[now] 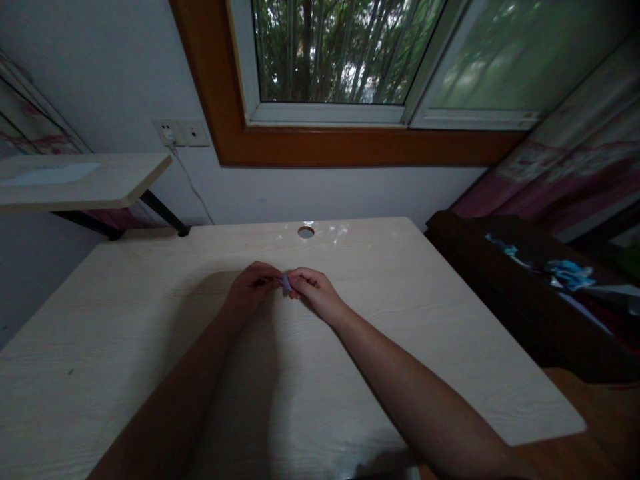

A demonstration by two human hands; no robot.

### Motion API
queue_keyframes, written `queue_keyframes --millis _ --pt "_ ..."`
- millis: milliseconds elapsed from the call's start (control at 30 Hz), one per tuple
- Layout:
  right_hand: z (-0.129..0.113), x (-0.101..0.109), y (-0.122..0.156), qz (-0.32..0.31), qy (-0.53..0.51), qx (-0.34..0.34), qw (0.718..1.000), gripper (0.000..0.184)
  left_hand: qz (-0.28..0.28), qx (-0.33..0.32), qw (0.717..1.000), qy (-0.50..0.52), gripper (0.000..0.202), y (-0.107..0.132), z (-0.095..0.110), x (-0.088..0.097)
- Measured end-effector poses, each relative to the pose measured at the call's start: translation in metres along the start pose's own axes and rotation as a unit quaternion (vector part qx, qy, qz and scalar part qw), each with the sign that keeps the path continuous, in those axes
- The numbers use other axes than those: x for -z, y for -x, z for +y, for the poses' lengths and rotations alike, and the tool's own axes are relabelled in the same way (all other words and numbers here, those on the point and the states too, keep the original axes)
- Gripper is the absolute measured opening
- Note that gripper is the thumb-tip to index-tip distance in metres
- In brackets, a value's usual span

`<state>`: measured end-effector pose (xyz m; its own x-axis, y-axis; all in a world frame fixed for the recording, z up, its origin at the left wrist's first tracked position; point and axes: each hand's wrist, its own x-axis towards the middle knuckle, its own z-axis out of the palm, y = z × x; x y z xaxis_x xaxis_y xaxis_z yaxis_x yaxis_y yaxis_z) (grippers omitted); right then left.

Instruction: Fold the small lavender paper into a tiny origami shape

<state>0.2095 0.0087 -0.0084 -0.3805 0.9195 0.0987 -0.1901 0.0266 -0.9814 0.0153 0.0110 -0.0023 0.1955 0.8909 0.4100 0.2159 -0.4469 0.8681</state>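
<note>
Both my hands meet over the middle of a pale wooden desk [125,347]. My left hand [253,287] and my right hand [315,290] have their fingers closed in a pinch on a small pale bluish piece of folded paper [286,283] held between them. Most of the paper is hidden by my fingertips. My forearms stretch across the desk towards it.
A round cable hole [305,231] sits near the desk's far edge. A smaller raised table [75,180] stands at the left. A wall socket [180,133] with a cable is behind it. A dark wooden bed frame [505,280] with bedding borders the right side, under a window [340,53].
</note>
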Motion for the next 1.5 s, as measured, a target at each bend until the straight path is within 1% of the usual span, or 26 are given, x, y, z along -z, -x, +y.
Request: queue_keyframes --millis 67,133,333,400,600,733,1033,1133,1300,1500 --pt "0.001 0.0 0.0 -0.001 -0.001 0.006 1.0 0.02 0.012 -0.019 1.0 -0.021 0.013 -0.001 -0.001 0.001" --pt "0.001 0.0 0.0 -0.001 -0.002 0.01 1.0 0.02 0.028 -0.025 0.999 -0.035 0.012 0.0 -0.001 0.002" --pt "-0.003 -0.002 0.0 0.003 0.002 0.008 1.0 0.031 0.051 0.002 0.998 -0.027 0.015 0.004 -0.004 0.001" --pt "-0.004 -0.002 0.0 0.005 0.007 0.005 1.0 0.032 0.054 0.004 0.998 -0.019 0.015 0.005 -0.004 0.0" --pt "-0.004 -0.004 0.0 0.012 0.017 0.007 1.0 0.027 0.032 -0.011 0.999 -0.024 0.013 0.005 -0.001 -0.001" --pt "-0.005 -0.006 0.001 0.024 0.031 0.01 0.999 0.027 0.048 -0.017 0.998 -0.022 0.013 0.005 0.001 -0.002" --pt "0.001 -0.006 0.0 0.055 0.011 0.026 0.998 0.023 0.028 -0.007 0.999 -0.031 0.012 0.005 0.009 -0.005" --pt "0.002 -0.006 0.001 0.064 0.032 0.033 0.997 0.023 0.022 -0.012 0.999 -0.029 0.014 0.005 0.011 -0.006" --pt "-0.001 -0.009 0.003 0.069 0.086 0.048 0.993 0.022 0.017 -0.014 0.999 -0.035 0.01 0.006 0.013 -0.007" --pt "-0.006 -0.01 0.005 0.067 0.103 0.043 0.992 0.021 0.02 -0.018 0.999 -0.043 0.009 0.006 0.011 -0.007"
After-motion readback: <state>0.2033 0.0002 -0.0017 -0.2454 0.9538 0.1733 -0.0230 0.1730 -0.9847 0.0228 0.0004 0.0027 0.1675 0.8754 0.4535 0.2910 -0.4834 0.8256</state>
